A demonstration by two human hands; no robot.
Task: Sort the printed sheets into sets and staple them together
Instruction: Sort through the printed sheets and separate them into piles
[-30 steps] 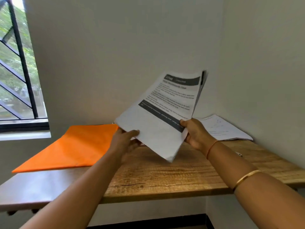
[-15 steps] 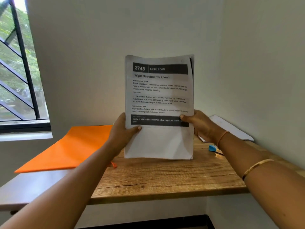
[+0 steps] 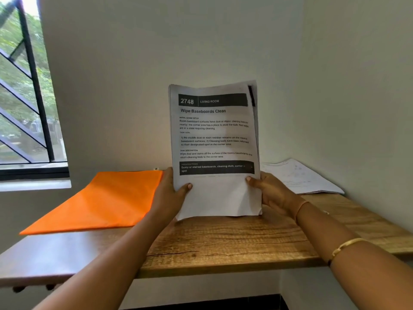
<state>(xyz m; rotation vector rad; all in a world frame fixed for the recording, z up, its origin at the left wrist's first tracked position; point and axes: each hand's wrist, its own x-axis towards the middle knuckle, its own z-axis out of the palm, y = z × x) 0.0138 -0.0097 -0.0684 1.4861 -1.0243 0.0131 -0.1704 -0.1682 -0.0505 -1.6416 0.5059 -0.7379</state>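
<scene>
Held sheets (image 3: 214,142): we see a thin stack of white printed pages, upright and facing us, the top page headed "2748 LIVING ROOM" and "Wipe Baseboards Clean".
Edges: not squared; a rear page's dark strip shows past the top right corner.
Grip: the left hand (image 3: 169,195) and right hand (image 3: 272,193) pinch the lower side edges, thumbs in front.
Lower edge: at the table (image 3: 223,242); we cannot tell if it touches.
Second pile (image 3: 299,177): white sheets lying flat in the far right corner, print faint.

Plain room corner, prob home/office nook, wood desk (image 3: 223,247), barred window (image 3: 24,90), orange folder (image 3: 100,202), papers (image 3: 299,177)
</scene>
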